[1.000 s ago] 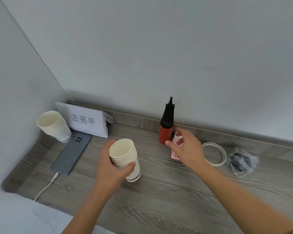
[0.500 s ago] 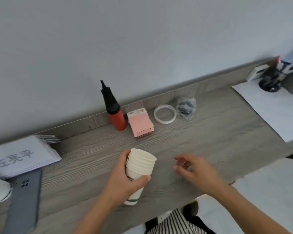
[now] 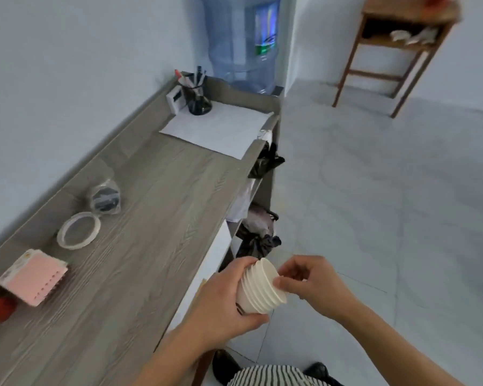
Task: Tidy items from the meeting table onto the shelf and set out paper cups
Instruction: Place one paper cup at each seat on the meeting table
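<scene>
The person wears a black-and-white striped garment (image 3: 268,376) and black shoes (image 3: 224,364).

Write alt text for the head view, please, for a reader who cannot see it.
A left hand grips a stack of paper cups beside a grey shelf, while the right hand pinches the top rim. On the shelf lie a tape ring, a pink packet, a paper sheet and a pen pot; a water bottle stands beyond.
</scene>
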